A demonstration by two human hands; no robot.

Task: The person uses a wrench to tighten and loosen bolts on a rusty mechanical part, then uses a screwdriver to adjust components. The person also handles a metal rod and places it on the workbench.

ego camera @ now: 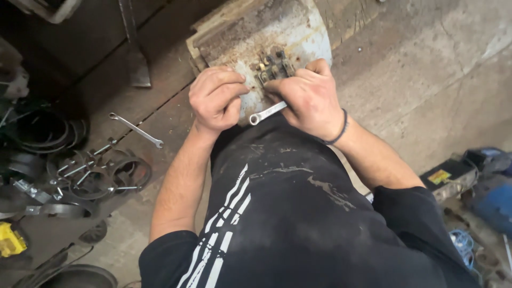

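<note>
The wooden worktop (pixel 160 101) takes up the upper left of the view, dark and scuffed, with a paler concrete-looking surface (pixel 426 80) running off to the right. On the worktop's near edge lies a worn metal plate (pixel 298 32), pale blue with rusty patches, and the person leans over it in a black shirt with white stripes (pixel 277 224). Both hands meet at the plate's lower part, where a small cluster of rusty metal parts (pixel 274 66) sits on the plate between them. The left hand (pixel 216 98) is curled into a loose fist just left of that cluster, fingers together and folded in toward the palm (whether they pinch anything small cannot be told from here). The right hand (pixel 309 98), with a dark band (pixel 341 128) round its wrist, has its fingers clamped on a silver wrench (pixel 268 112); the ring end pokes out below the knuckles and points toward the left hand, while the other end is hidden under the hand near the cluster. To the left on the worktop lies a second silver wrench (pixel 136 129), well apart from the hands, and beyond it a heap of dark metal clamp rings (pixel 101 176) with bolts. A yellow object (pixel 10 240) shows at the left edge, and blue equipment (pixel 493 186) sits at the far right.
</note>
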